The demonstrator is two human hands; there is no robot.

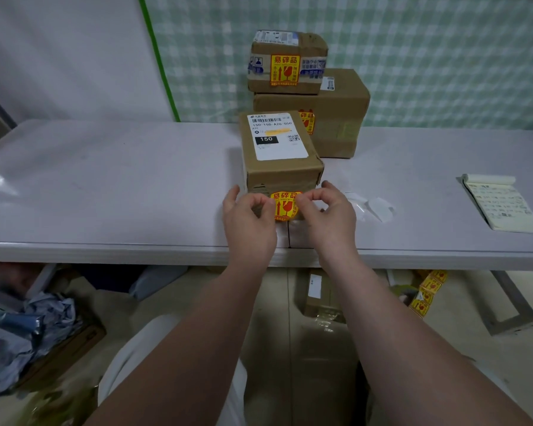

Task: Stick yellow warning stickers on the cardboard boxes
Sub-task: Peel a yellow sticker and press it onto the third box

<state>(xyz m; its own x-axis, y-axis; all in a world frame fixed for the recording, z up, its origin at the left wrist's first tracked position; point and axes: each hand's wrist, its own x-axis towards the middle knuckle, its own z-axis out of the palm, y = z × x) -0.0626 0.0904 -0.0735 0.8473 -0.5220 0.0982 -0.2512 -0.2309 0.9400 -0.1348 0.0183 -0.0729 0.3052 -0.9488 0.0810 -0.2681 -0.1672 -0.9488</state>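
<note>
Centre of frame, low: left hand (246,219) and right hand (326,216) hold a round-cornered yellow warning sticker (285,207) with red print between them. Each grip is a thumb-and-forefinger pinch on one side edge of it. Holding both edges likely keeps the adhesive sheet taut and level for a flat, uncreased lay. The sticker sits at the near face of a brown cardboard box (277,175) with a white shipping label on top; cannot tell whether it touches the cardboard yet. It bows slightly, with its red characters and broken-glass symbol upright. The box stands close to the near edge of the pale grey bench (105,186), probably pulled forward for reach. Two brown cardboard boxes stacked at upper centre (336,118) already carry stickers, so they look set aside as done. White backing scraps (376,207) lie right of the hands.
</note>
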